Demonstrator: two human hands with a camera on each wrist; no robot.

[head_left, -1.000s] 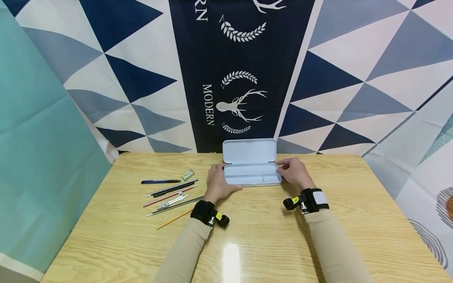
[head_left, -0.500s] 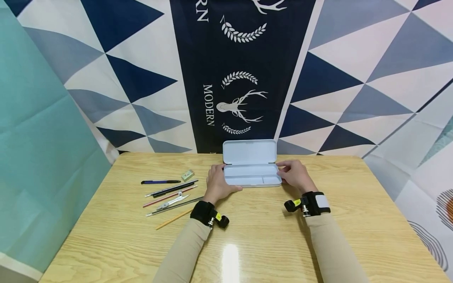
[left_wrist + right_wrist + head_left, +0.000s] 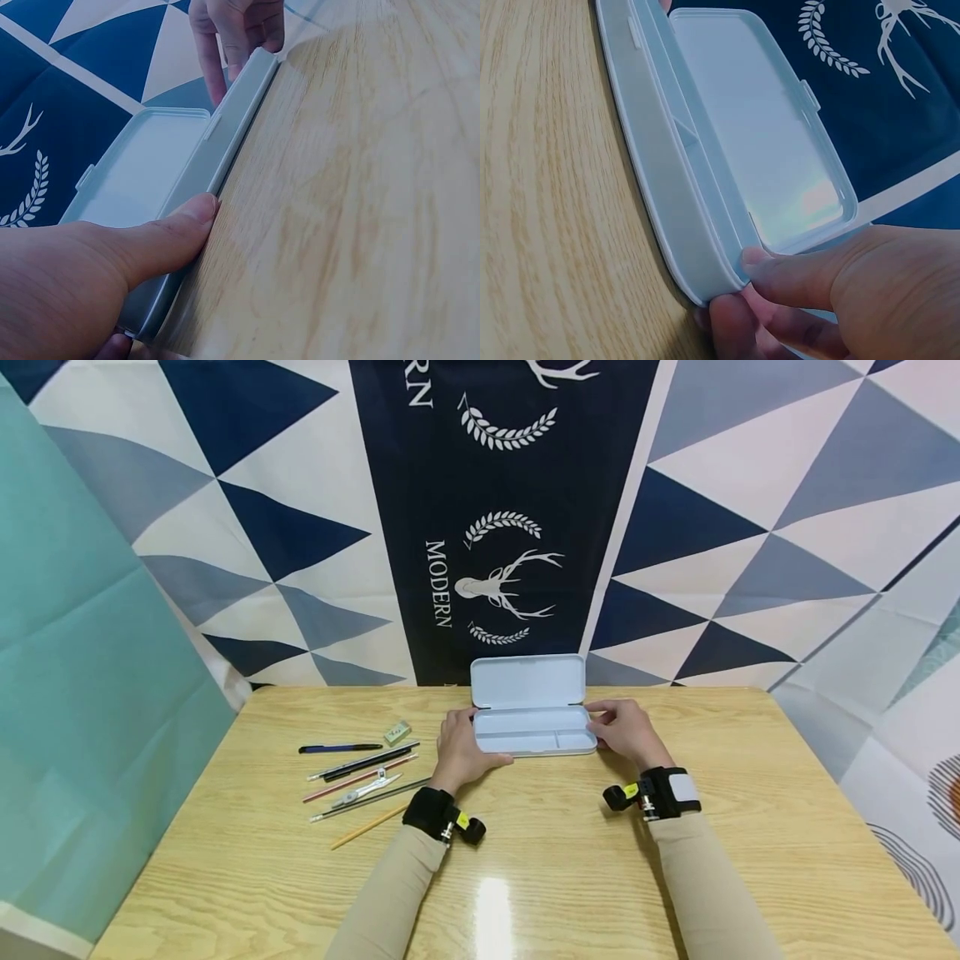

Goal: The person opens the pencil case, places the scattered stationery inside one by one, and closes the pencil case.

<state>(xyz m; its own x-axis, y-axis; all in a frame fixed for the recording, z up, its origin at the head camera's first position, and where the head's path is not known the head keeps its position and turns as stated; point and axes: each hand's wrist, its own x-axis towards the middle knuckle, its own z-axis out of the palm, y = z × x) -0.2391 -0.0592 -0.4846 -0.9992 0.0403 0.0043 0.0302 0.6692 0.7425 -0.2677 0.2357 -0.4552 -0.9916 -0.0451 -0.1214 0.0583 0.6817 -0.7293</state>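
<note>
A pale blue pencil case (image 3: 534,721) lies at the back of the table with its lid (image 3: 528,682) raised. Inside, dividers form a long compartment and smaller ones, all bare. My left hand (image 3: 460,750) grips the case's left end; in the left wrist view its thumb (image 3: 196,208) lies along the front wall, and the other fingers are mostly hidden. At the right end my right hand (image 3: 626,730) pinches the corner. The right wrist view shows that thumb (image 3: 759,259) over the rim and the fingers curled below, outside the wall.
Left of the case lie a blue-black pen (image 3: 341,748), an eraser (image 3: 397,732), a black pen (image 3: 368,765), a red pencil (image 3: 360,778), a compass (image 3: 367,789), a dark pencil (image 3: 367,802) and a yellow pencil (image 3: 369,826). A patterned cloth (image 3: 495,485) hangs behind the table.
My right hand has shifted slightly toward the table's front at the case's right end. The left hand, the case and the stationery stay put.
</note>
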